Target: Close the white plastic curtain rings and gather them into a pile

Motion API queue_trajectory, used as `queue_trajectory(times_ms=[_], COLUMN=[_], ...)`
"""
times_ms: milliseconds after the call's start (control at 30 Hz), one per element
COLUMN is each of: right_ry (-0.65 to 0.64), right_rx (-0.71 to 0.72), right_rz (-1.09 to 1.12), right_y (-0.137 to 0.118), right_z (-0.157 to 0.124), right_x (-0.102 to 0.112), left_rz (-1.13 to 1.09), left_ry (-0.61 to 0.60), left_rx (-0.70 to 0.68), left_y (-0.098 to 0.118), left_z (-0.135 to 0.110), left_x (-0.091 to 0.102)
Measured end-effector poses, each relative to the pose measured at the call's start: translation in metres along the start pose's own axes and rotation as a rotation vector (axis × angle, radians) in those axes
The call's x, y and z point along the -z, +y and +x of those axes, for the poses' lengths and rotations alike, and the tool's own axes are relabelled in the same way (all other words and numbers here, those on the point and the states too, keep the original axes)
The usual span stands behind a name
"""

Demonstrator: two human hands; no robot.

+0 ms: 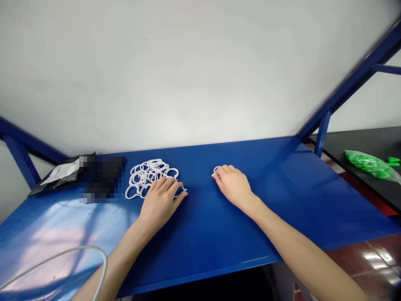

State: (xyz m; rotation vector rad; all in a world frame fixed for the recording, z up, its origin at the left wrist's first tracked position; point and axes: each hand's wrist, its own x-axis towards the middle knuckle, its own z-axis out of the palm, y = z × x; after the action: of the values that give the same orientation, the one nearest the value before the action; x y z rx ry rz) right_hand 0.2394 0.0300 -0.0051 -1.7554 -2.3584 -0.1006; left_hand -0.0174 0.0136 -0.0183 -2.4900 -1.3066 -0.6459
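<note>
A pile of white plastic rings [136, 178], several of them overlapping, lies on the blue table [200, 234] left of centre. My left hand [161, 198] is over the pile's near right side, its thumb and forefinger closed around the edge of one ring [184, 190]. The fingers cover part of the pile. To the right, apart from the pile, my right hand [233, 184] pinches another white ring [215, 169] close to the tabletop. Only the left part of that ring shows; the fingers hide the remainder.
At the back left lies a black plastic package [67, 173] with a white label, beside a dark pixelated patch. A pale cable [75, 248] crosses the lower left over my forearm. Blue frame bars flank the table. On a black surface at right rests a bag of green pieces [369, 164].
</note>
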Motion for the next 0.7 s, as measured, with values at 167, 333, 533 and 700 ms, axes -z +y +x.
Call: queue_trajectory(times_ms=[167, 333, 533, 700], right_ry=[-0.08, 0.083, 0.181, 0.162], right_rx=[-0.378, -0.427, 0.345, 0.347], right_rz=[-0.096, -0.01, 0.644, 0.847], right_y=[0.048, 0.045, -0.014, -0.033], right_z=[0.011, 0.008, -0.014, -0.024], right_x=[0.008, 0.012, 0.003, 0.001], left_rz=[0.019, -0.243, -0.81, -0.984], left_ry=[-0.116, -0.08, -0.227, -0.21], left_rx=[-0.003, 0.04, 0.276, 0.39], left_y=[-0.002, 0.009, 0.027, 0.031], left_z=[-0.003, -0.001, 0.0, 0.0], left_x=[-0.005, 0.001, 0.013, 0.016])
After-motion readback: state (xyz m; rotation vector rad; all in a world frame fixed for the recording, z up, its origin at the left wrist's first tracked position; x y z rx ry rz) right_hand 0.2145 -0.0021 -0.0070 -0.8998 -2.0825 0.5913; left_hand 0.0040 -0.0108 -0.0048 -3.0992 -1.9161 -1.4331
